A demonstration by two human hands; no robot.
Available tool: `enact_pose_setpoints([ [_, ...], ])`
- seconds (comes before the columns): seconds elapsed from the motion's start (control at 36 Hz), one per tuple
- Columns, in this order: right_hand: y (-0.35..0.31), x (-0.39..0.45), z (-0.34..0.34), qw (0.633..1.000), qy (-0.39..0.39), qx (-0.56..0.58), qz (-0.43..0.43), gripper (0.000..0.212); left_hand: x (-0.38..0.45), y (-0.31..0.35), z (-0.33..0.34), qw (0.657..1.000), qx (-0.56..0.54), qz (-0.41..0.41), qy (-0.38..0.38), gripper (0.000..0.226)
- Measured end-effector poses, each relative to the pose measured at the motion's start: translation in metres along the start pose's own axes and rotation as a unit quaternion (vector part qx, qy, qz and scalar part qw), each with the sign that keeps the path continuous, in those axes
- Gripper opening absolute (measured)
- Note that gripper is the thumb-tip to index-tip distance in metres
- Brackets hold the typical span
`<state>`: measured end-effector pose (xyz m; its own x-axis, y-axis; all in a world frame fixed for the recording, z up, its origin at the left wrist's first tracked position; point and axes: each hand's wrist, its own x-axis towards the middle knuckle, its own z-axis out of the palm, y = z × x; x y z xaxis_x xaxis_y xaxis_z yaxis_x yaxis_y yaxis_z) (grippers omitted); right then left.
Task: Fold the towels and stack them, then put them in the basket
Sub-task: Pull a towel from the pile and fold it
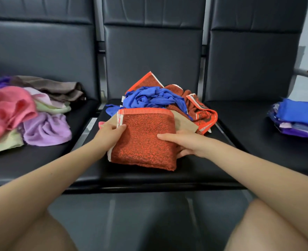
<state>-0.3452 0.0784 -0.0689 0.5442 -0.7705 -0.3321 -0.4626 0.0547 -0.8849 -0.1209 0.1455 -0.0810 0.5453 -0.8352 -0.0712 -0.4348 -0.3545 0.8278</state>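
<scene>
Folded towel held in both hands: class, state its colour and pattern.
The folded towel is orange-red speckled with dark flecks, edged by a plain orange band; the head view shows it.

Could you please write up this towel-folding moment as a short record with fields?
setting: row of black padded seats
in hand: folded orange towel on the middle seat
left hand: grips the towel's left edge, thumb on top
right hand: holds its right side, thumb on top
behind it: crumpled blue cloth on unfolded orange towels
left seat: loose heap of pink, purple, green and brown towels
right seat: stack of folded blue and purple towels
basket: not in view
</scene>
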Motion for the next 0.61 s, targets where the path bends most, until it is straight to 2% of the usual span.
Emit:
enact_pose_setpoints([
  [0.06, 0.003, -0.001, 0.003, 0.999, -0.004, 0.036, -0.002, 0.046, -0.004, 0.0, -0.001, 0.997, -0.071, -0.015, -0.023, 0.034],
  [0.14, 0.004, 0.0, 0.006, 0.991, -0.004, 0.133, -0.012, 0.04, -0.011, 0.005, 0.0, 0.988, -0.135, 0.01, -0.069, 0.031],
  [0.25, -0.009, -0.012, -0.003, 0.969, 0.044, 0.237, -0.06, 0.037, -0.025, 0.026, 0.002, 0.982, -0.169, 0.065, -0.059, 0.021],
  [0.33, -0.015, -0.025, -0.017, 0.947, 0.076, 0.309, -0.037, 0.031, -0.041, 0.045, 0.012, 0.981, -0.136, 0.123, -0.06, 0.044],
  [0.44, -0.009, -0.046, -0.043, 0.944, 0.148, 0.284, -0.076, 0.016, -0.06, 0.066, 0.043, 0.968, -0.171, 0.154, -0.103, 0.045],
  [0.61, 0.022, -0.082, -0.108, 0.929, 0.264, 0.243, -0.092, 0.026, -0.072, 0.108, 0.105, 0.953, -0.148, 0.196, -0.176, 0.049],
])
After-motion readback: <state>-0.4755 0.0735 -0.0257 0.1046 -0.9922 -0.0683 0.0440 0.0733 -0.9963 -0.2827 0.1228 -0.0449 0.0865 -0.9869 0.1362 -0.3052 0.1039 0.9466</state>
